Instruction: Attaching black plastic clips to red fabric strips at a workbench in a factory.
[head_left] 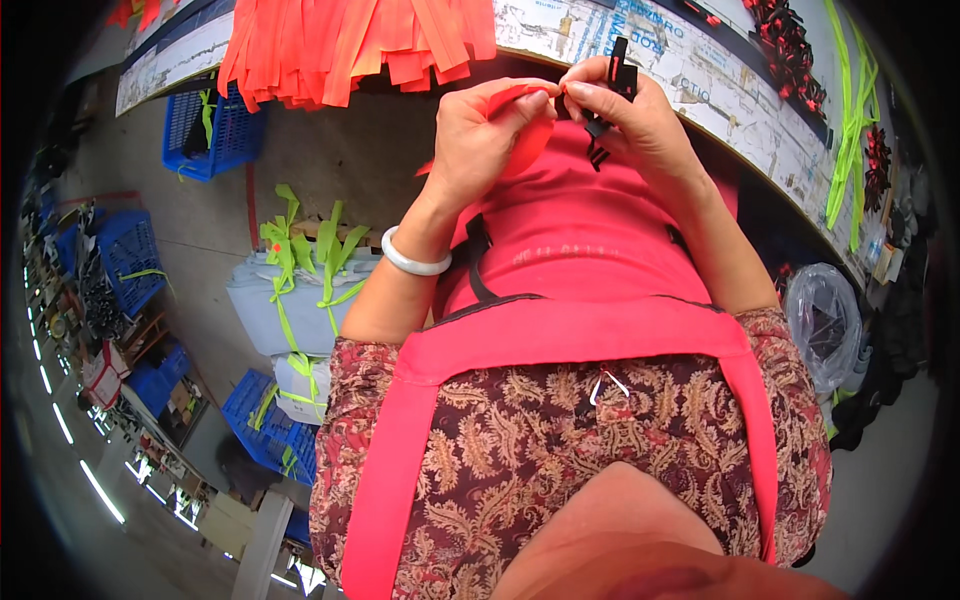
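- Leftmost, a blue crate [130, 260] stands apart from the person, on the floor side.
- Grey-blue folded sheets [290, 310] sit in a stack with yellow-green ties [330, 255] around them, probably so the layers stay together.
- Orange strips [350, 45] lie bunched on the desk [690, 90] with ends hanging past its near edge, which likely makes single ones easy to pull.
- The left hand [480, 140] has its fingers closed on an orange strip [530, 145], pinched close to its tip, seemingly to stiffen the soft end; the rest droops under the hand.
- The right hand [640, 115] brings thumb and forefinger narrowly to that tip, while a black buckle-like clip [622, 82] is held across its other fingers, perhaps to keep it ready; its exact shape is unclear.
- Left of the left forearm, room opens between it and the crates, so that elbow can swing out.
- Both hands work just by the desk's near edge, above the pink apron [600, 240].
- Rightward, that edge slants down beside the right forearm, leaving tighter room; yellow-green strips [848, 120] hang over it further along.
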